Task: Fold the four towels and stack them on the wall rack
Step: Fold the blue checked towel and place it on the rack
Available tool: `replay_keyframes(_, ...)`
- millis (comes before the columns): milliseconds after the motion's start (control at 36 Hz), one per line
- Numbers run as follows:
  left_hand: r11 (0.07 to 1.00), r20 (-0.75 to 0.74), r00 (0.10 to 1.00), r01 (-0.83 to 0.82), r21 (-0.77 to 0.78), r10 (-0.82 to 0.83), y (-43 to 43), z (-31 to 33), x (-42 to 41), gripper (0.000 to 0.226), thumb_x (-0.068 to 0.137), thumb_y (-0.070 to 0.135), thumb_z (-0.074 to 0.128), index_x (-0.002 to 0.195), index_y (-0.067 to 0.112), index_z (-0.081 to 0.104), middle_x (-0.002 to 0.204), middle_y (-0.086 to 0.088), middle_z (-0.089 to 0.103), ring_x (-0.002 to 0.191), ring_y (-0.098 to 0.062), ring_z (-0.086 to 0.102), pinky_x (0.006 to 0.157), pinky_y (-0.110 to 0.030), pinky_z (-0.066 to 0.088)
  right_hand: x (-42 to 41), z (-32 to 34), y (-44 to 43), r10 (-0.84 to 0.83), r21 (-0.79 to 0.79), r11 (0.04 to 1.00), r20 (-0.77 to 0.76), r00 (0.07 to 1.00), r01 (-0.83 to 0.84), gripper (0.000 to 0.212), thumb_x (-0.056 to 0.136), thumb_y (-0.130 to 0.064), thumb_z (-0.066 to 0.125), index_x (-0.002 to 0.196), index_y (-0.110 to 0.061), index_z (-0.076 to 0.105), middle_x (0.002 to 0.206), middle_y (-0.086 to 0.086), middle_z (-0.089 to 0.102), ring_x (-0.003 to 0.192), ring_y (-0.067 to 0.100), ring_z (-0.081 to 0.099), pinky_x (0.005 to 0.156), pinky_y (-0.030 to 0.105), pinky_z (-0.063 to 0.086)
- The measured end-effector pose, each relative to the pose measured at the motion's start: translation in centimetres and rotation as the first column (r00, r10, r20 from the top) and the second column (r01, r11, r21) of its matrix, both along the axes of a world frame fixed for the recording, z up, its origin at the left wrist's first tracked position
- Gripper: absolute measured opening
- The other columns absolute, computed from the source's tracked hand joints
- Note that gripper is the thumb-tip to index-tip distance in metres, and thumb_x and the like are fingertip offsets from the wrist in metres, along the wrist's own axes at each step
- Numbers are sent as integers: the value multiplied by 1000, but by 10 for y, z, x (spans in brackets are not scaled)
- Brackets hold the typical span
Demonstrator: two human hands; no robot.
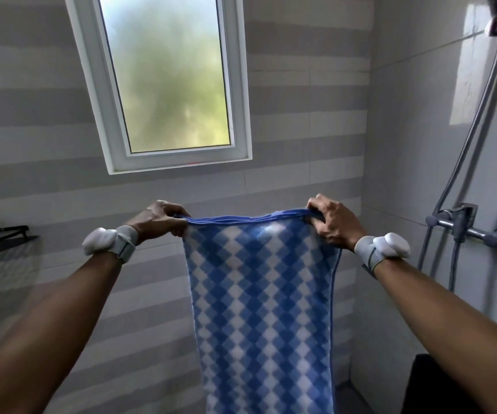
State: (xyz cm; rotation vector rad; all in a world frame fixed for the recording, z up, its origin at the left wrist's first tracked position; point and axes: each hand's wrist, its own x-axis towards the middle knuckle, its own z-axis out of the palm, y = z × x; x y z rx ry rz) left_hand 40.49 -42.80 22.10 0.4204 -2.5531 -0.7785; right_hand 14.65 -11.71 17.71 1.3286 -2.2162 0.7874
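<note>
Left hand [159, 218]: fingers curled, pinching top left corner of blue-and-white diamond-check cloth towel [262, 294]. Right hand [334, 222]: likewise curled, gripping top right corner. Towel is held up in mid-air between both hands, approx. centre of view. Top edge is stretched level w/ several blue hem layers bunched together. Remainder hangs straight down and runs out of view at near bottom edge. Both arms extended fwd. Grey left wrist strap [108, 242] carries a white rounded pod; matching right wrist strap [384, 249] same. Black metal wall rack [0, 234] is fixed to far wall at left, well apart from towel; only its end is in view, contents cannot be told. White-framed frosted-glass window [163, 82] is set in grey-and-white striped tile wall [301, 121], above the hands. Chrome shower mixer [465, 225] w/ metal hose [474, 121] on right wall. Dark object [438, 383] at near bottom right, not identifiable.
</note>
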Motion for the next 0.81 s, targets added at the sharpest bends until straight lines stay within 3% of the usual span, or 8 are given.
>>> replay_keyframes(111,999,-20,1000,-21,-46,20,6,-2,-2,16,87,30,73,81,15,75,63,-1,69,55,-3,57,51,-11,43,-4,4,6,-45,-48,998,6,999,46,11,91,-21,61,88,-25,52,86,-2,59,79,29,59,70,39,48)
replay_keyframes(250,997,26,999,32,-72,-30,7,-1,-5,14,86,29,74,83,16,77,70,-8,73,58,-9,61,56,-21,51,7,7,17,-76,-102,992,-76,994,68,7,96,-27,53,94,-22,48,84,5,65,77,35,61,63,37,45)
replay_keyframes(361,994,67,998,-13,-110,21,-3,3,-8,14,82,29,78,84,15,78,70,-7,74,54,-10,62,53,-29,53,23,-3,16,33,159,987,-247,969,7,11,98,-23,49,107,-23,43,94,12,69,80,41,64,61,36,38)
replay_keyframes(444,998,40,999,9,-66,-6,-5,-1,-13,13,84,29,77,85,16,78,72,-9,74,60,-16,64,51,-28,52,6,6,30,-101,36,993,-175,979,109,7,96,-25,52,102,-22,53,93,6,69,83,37,64,65,38,44)
replay_keyframes(556,996,30,999,39,-85,-37,-2,1,-19,13,83,31,77,85,18,77,70,-5,74,55,-10,60,49,-26,50,-3,3,34,-1,79,997,-54,999,5,4,90,-14,59,90,-17,56,84,3,66,78,32,62,69,40,49)
replay_keyframes(639,997,-11,999,49,-56,-50,-1,5,-25,14,84,33,75,84,20,77,69,-3,75,52,-4,56,50,-22,47,-7,5,37,-65,-43,997,14,998,66,8,90,-11,59,86,-16,55,72,0,60,68,28,56,63,35,41)
replay_keyframes(722,995,-51,998,16,-99,-21,-2,9,-28,13,86,36,73,76,28,73,60,13,68,51,1,53,54,-16,43,-5,7,40,-72,36,997,75,995,70,9,90,-17,62,84,-20,56,75,4,67,70,30,58,66,37,46)
replay_keyframes(806,996,-78,997,8,-88,-15,-2,5,-34,15,87,35,72,73,30,69,54,19,58,55,2,49,54,-11,38,-7,10,44,-71,-47,996,74,995,74,7,90,-22,64,85,-25,60,75,-2,66,72,26,60,67,38,48)
